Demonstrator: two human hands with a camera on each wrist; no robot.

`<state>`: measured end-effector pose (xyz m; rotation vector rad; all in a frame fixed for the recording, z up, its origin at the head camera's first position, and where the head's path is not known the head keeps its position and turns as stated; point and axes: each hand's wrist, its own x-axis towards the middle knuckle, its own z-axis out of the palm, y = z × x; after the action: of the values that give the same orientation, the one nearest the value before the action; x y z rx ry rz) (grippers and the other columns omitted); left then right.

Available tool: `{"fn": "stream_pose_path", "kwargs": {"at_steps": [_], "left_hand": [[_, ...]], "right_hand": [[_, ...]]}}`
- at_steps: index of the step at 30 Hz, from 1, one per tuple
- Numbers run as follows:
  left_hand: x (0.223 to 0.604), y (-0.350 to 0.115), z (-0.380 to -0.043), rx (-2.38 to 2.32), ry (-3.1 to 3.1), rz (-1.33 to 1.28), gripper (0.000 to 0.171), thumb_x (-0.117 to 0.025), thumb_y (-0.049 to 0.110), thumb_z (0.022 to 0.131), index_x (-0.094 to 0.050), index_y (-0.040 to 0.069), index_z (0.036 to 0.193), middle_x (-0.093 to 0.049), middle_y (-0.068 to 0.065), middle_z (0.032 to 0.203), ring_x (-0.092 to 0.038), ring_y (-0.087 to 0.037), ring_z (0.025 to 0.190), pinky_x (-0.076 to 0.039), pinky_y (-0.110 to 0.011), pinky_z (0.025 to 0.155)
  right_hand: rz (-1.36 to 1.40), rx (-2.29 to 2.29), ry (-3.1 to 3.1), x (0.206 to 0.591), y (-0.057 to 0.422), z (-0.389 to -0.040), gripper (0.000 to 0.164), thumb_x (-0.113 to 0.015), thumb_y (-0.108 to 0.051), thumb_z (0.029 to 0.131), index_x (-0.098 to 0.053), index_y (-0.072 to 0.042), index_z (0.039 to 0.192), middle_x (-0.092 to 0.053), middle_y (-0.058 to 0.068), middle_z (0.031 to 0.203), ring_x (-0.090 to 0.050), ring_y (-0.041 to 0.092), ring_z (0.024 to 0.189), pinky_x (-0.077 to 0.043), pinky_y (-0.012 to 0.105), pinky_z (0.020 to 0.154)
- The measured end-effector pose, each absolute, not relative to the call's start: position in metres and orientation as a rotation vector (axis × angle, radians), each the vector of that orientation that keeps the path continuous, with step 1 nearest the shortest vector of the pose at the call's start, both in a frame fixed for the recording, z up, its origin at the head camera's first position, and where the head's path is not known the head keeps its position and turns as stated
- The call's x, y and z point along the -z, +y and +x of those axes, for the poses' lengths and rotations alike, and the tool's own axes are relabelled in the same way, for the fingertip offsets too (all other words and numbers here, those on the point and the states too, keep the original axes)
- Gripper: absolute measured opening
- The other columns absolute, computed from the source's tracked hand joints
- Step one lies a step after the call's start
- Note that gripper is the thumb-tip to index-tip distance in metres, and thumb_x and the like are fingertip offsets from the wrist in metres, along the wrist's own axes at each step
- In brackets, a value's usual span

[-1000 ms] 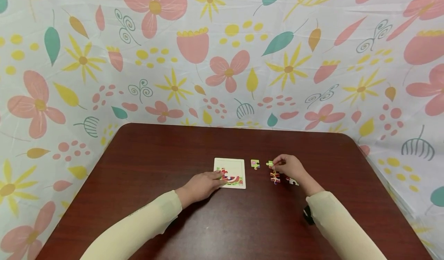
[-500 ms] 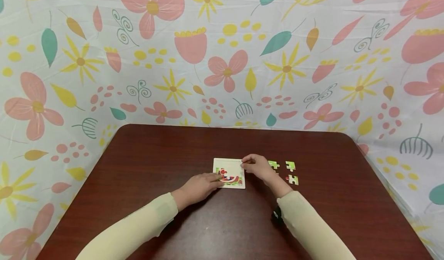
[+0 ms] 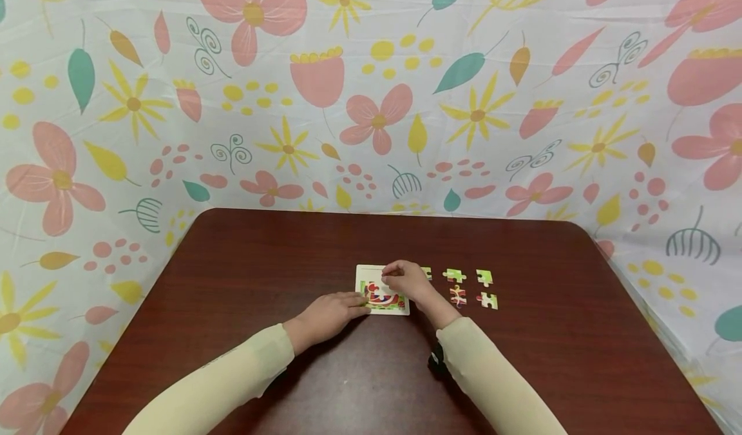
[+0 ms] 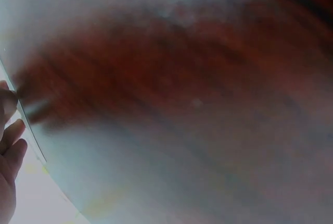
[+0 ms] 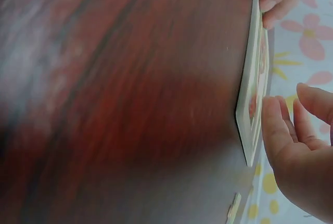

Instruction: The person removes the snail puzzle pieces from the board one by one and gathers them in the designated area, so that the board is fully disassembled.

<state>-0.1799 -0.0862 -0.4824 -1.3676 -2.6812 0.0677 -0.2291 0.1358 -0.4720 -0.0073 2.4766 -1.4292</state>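
A pale square puzzle tray (image 3: 365, 271) lies on the table, with red, white and green jigsaw pieces fitted along its lower part. My left hand (image 3: 327, 314) rests on its left edge, fingers extended onto the tray; the left wrist view shows these fingers (image 4: 14, 146) at the border. Over the tray's right side is my right hand (image 3: 410, 281), fingers relaxed and slightly bent. In the right wrist view, this right hand (image 5: 299, 140) has its fingertips spread beside the tray (image 5: 247, 104), with nothing visible between them. Part of the picture is hidden beneath both hands.
Right of the tray lie several loose jigsaw pieces: a green one (image 3: 455, 275), another green one (image 3: 484, 278), a red-and-yellow one (image 3: 458, 296) and a white-and-green one (image 3: 489, 301). A further piece (image 3: 427, 272) is partly covered by the right hand. Behind the brown table (image 3: 278, 248) hangs floral cloth (image 3: 377, 55).
My right hand has moved left from the loose pieces to over the tray, uncovering the pieces on the right. My left hand has stayed at the tray's left edge.
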Motion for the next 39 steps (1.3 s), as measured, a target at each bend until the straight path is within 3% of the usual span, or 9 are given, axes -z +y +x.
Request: {"fn": "stream_pose_path", "kwargs": {"at_steps": [26,39], "left_hand": [[0.480,-0.084,-0.184,0.001,-2.763,-1.360,0.032,-0.062,0.009,0.100,-0.074,0.020,0.127,-0.071,-0.001,0.136,-0.068,-0.017,0.126,-0.057,-0.031,0.102],[0.482,-0.085,-0.188,0.027,-2.680,-1.384,0.028,-0.068,0.007,0.096,-0.079,0.020,0.119,-0.076,-0.001,0.126,-0.072,-0.015,0.118,-0.059,-0.028,0.097]], "right_hand": [[0.056,1.502,2.435,0.475,0.118,-0.232,0.017,-0.068,-0.001,0.094,-0.072,0.006,0.109,-0.074,0.022,0.103,-0.069,0.017,0.081,-0.059,0.025,0.070],[0.077,1.460,2.463,0.477,0.111,-0.233,0.014,-0.073,-0.005,0.093,-0.077,0.000,0.105,-0.076,0.017,0.097,-0.068,0.013,0.073,-0.059,0.025,0.065]]}}
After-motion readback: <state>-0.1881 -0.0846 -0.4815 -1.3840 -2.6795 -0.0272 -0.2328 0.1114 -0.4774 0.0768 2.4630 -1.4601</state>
